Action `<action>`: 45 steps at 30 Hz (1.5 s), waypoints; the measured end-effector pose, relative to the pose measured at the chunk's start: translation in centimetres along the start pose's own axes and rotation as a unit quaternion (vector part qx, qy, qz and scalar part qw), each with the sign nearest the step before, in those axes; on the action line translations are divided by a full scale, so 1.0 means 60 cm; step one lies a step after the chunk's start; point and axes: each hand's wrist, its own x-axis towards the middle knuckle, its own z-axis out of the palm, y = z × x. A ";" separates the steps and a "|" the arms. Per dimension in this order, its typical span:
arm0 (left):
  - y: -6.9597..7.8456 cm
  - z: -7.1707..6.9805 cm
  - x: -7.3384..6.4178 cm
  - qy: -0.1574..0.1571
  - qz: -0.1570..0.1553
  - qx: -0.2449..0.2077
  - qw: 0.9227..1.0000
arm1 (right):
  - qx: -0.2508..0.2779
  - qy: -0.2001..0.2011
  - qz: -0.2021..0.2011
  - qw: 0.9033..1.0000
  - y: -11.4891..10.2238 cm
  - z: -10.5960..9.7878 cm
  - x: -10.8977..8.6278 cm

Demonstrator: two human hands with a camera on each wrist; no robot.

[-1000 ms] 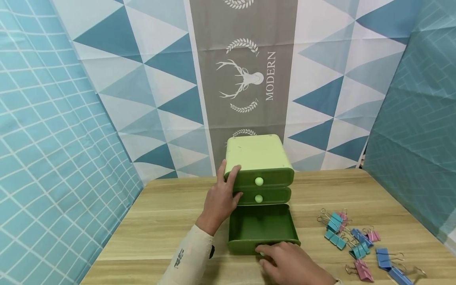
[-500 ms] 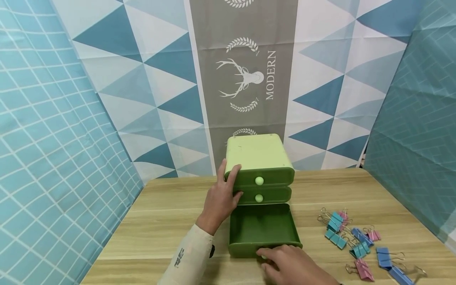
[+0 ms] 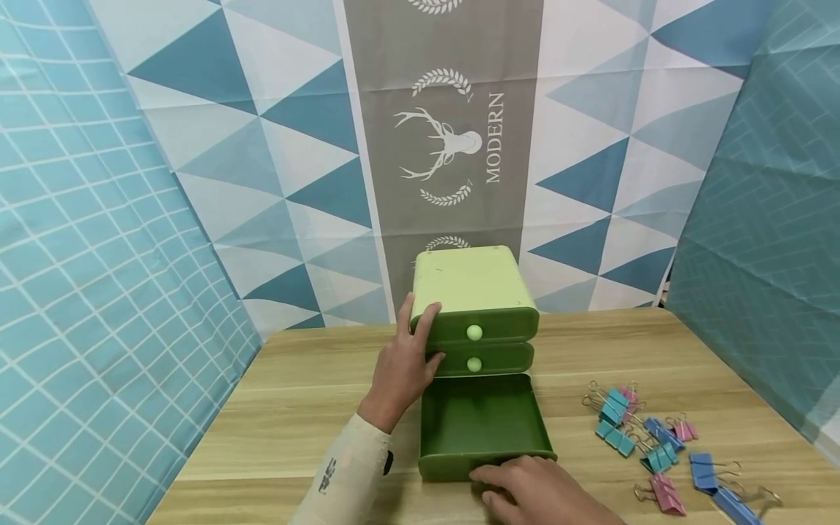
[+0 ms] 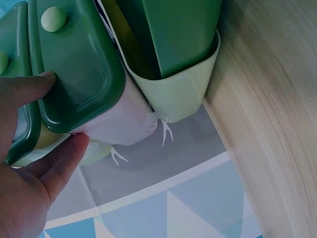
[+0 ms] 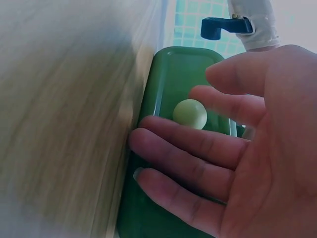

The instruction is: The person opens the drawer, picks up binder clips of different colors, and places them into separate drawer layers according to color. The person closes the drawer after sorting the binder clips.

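A small green drawer cabinet (image 3: 469,281) stands on the table, its bottom drawer (image 3: 482,419) pulled out and bare inside. At its left front corner, my left hand (image 3: 400,372) touches it: in the left wrist view the thumb lies on a drawer front (image 4: 79,64) and the fingers reach along the side. My right hand (image 3: 531,492) is at the bottom drawer's front. In the right wrist view the round pale knob (image 5: 189,114) sits between the index and middle fingers, with the thumb held apart from it. From the head view the hand covers this knob.
Several binder clips (image 3: 659,456) in teal, blue and pink lie scattered on the wooden table (image 3: 295,408) to the right of the cabinet. A patterned cloth (image 3: 453,146) hangs right behind the cabinet, and blue cloths line both sides.
The bottom drawer has come slightly further out toward me, my right hand moving with it. My left hand stays at the cabinet's corner. The head view has shifted a little.
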 end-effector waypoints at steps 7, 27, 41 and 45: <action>-0.001 -0.002 -0.001 -0.006 -0.005 -0.003 1.000 | -0.012 0.004 -0.053 0.998 0.011 0.003 -0.007; 0.000 -0.002 0.001 0.008 0.002 -0.006 1.000 | 0.002 0.000 0.019 1.000 0.016 -0.018 -0.036; 0.000 0.001 0.002 0.004 0.003 -0.005 1.000 | 0.020 0.015 0.066 0.998 0.045 -0.036 -0.070; 0.001 0.001 0.002 0.005 0.004 -0.006 1.000 | 0.021 0.016 0.078 0.997 0.051 -0.043 -0.078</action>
